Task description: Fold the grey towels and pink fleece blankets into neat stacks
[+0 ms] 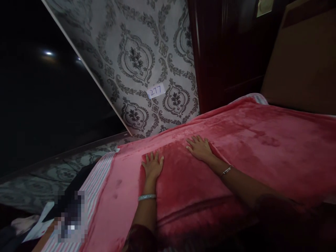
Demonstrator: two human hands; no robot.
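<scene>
A folded red plush blanket (183, 178) lies in front of me, on top of a larger pink-red plush cover (252, 136). My left hand (152, 165) rests flat on the folded blanket near its far left corner, fingers spread. Toward the far right corner, my right hand (201, 148) also lies palm down with its fingers apart. Neither hand grips anything. A crease runs across the folded blanket's near part, and its closest edge fades into shadow. A pale bangle circles my left wrist, and a thin metal bracelet is on my right.
Striped fabric (98, 183) borders the cover on the left, beside a pixelated patch. Patterned wallpaper (139, 59) behind carries a paper label (156, 91) reading 277. A dark glossy panel (52, 98) stands left; a dark red door (228, 52) and brown board (304, 59) stand right.
</scene>
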